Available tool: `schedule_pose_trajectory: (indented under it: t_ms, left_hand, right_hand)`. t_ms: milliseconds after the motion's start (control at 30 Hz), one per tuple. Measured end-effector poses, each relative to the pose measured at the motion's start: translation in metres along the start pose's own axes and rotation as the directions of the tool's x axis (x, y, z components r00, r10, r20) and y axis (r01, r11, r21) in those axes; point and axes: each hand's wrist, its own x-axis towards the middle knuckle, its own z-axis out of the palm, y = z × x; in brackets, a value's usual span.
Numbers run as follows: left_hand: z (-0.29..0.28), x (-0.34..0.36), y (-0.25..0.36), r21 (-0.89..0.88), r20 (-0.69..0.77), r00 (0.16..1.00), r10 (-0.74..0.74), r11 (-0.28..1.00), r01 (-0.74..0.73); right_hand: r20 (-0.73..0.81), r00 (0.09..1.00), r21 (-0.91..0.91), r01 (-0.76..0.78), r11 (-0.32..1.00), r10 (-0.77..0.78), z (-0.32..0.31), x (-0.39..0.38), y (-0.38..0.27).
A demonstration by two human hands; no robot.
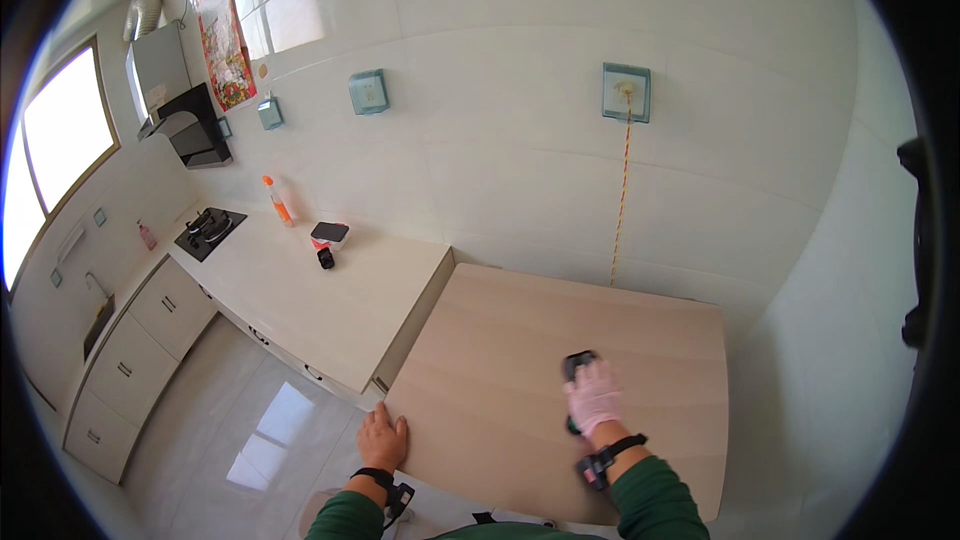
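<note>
My right hand [596,396], in a pink glove, is closed over a dark object [577,362] on the light wood-coloured table [480,370]. The object's black end shows past my fingers and a bit of green shows by the palm; the hand hides the rest, so I cannot tell its kind. At the table's near left corner rests my bare left hand [381,438], with its fingers apart and nothing in them. Both wrists carry black straps with small devices, below green sleeves.
A white counter [330,310] adjoins the table on the left. On it are an orange spray bottle [278,202], a box with a phone-like black slab [329,232], a small black item [325,258] and a gas hob [210,230]. A twisted cord [622,190] hangs from a wall socket.
</note>
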Motion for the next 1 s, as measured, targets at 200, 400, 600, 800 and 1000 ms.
schedule_pose_trajectory:
  t_ms: [200,400,600,800,1000]
  left_hand:
    - [0.0,0.0,-0.001,-0.001,-0.018,1.0,0.014,1.0,-0.014]
    - [-0.004,-0.001,0.002,0.008,-0.019,0.999,0.031,0.999,-0.031]
    - [-0.003,0.004,-0.005,0.047,0.061,0.998,0.034,0.998,-0.037]
    - [0.0,-0.006,-0.008,0.076,0.021,0.999,0.043,0.996,-0.045]
    - [0.001,-0.019,-0.001,0.294,-0.091,0.996,-0.025,0.954,0.05]
  right_hand:
    - [-0.005,0.87,0.064,0.493,0.868,-0.494,-0.008,-0.049,-0.107]
    - [0.087,0.592,0.199,0.778,0.596,-0.801,-0.025,-0.088,-0.123]
    - [0.038,0.593,0.251,0.773,0.582,-0.804,-0.031,-0.105,-0.068]
    - [-0.165,0.877,0.154,0.475,0.867,-0.451,-0.001,-0.08,0.038]
    - [-0.138,0.918,0.186,-0.344,0.92,0.371,-0.005,-0.046,0.153]
